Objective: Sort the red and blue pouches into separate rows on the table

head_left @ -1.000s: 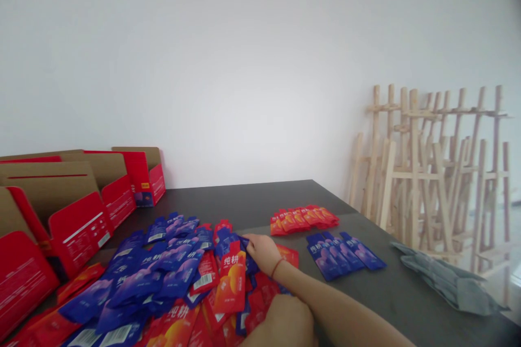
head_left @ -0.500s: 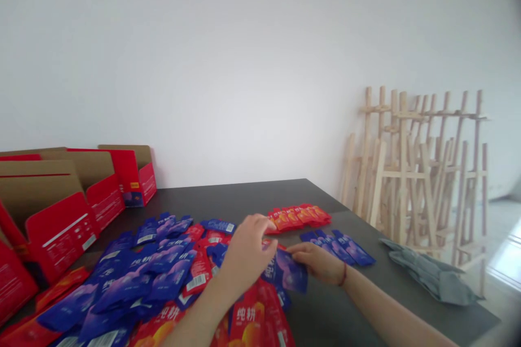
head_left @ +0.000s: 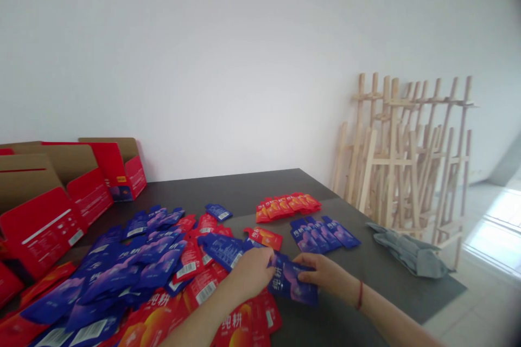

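Both hands meet over a blue pouch lying on the dark table. My left hand has its fingers curled on the pouch's left edge. My right hand, with a red band at the wrist, pinches its right side. To their left spreads a heap of blue and red pouches. A single red pouch lies just beyond my hands.
A row of red pouches and a row of blue pouches lie sorted on the right. Open red cardboard boxes line the left side. A grey folded cloth lies near the right edge. Wooden easels lean against the wall.
My hands drew nearer to me with the blue pouch between them. The left hand dropped from above the pile onto the pouch. The view shifted right.
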A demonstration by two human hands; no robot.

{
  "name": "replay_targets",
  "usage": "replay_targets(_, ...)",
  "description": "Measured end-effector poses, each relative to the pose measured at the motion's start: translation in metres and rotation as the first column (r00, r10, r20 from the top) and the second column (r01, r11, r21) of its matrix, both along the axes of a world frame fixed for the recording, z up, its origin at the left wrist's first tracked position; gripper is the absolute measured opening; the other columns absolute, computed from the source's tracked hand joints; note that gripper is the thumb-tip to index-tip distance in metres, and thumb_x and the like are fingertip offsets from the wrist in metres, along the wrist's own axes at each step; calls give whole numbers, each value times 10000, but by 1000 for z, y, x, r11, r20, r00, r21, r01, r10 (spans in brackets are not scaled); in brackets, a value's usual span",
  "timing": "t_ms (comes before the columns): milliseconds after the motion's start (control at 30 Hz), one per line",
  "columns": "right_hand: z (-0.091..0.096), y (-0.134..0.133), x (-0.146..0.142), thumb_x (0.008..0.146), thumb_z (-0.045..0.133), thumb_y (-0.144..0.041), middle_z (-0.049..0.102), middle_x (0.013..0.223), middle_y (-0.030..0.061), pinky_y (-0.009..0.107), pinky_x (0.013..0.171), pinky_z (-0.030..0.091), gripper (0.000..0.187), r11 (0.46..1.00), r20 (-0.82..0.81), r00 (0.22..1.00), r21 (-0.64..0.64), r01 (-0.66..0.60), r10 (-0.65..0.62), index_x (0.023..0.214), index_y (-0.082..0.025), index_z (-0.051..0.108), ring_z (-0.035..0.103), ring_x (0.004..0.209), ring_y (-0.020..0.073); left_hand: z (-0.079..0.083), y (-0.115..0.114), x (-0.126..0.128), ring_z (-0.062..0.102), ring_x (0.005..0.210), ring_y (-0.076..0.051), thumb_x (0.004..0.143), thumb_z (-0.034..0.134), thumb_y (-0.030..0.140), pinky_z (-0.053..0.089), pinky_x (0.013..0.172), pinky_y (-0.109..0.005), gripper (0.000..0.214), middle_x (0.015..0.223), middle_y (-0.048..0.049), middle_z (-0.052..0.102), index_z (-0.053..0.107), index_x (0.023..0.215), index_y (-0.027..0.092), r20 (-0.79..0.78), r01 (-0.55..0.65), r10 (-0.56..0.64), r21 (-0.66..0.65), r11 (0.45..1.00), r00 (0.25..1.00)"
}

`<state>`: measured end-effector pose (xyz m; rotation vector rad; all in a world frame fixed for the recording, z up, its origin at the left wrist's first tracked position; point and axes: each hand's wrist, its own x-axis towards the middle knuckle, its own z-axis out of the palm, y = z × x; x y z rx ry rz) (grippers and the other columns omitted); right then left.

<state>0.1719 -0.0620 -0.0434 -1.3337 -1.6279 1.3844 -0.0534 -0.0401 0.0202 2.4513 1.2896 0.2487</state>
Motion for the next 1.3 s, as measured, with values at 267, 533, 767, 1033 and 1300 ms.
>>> replay_targets(267, 0, -17, -1, 742, 612, -201, 685, 1076, 89, 376, 893, 496, 313, 953, 377, 900, 281, 115, -220, 1055, -203, 625, 632, 1021, 262, -14, -23, 18, 655, 928, -272, 862, 401, 128, 486, 766, -369, 367, 1007, -128, 684, 482, 1220, 124, -236, 13, 7, 86, 996, 972)
replay_targets(533, 8, -64, -2, 859, 533, -273, 337, 1504, 111, 453, 1136, 275, 585, 874, 730, 683, 342, -344, -17, 1419, -155, 412, 292, 1386, 274, -15, -24, 21, 659, 919, -293, 852, 424, 118, 514, 779, -422, 295, 955, -124, 689, 571, 1107, 141, -262, 4, 14, 66, 998, 965)
replay_targets(767, 16, -70, -6, 850, 547, -350, 243, 1524, 127, 431, 1157, 225, 700, 904, 760, 646, 220, -366, 76, 1457, -94, 309, 228, 1407, 268, -29, -47, 37, 522, 1170, -278, 902, 337, 77, 417, 987, -457, 369, 1253, -137, 581, 609, 1146, 119, -251, 171, -124, 173, 970, 960)
replay_targets(1033, 18, -71, 8, 897, 476, -306, 233, 1530, 127, 453, 1153, 220, 635, 893, 721, 686, 239, -381, 100, 1472, -122, 279, 230, 1408, 253, -60, -58, 48, 470, 1244, -321, 889, 346, 28, 401, 1020, -475, 472, 1354, -238, 491, 440, 1351, -4, -383, 244, -167, 159, 957, 908)
replay_targets(1300, 8, -49, 11, 748, 469, -81, 457, 1425, 146, 450, 1123, 307, 637, 767, 720, 694, 443, -465, 5, 1384, -112, 454, 409, 1325, 244, -45, -59, 48, 544, 1149, -273, 901, 355, 64, 440, 994, -430, 405, 1252, -154, 588, 535, 1264, 81, -252, 274, -217, 221, 936, 943)
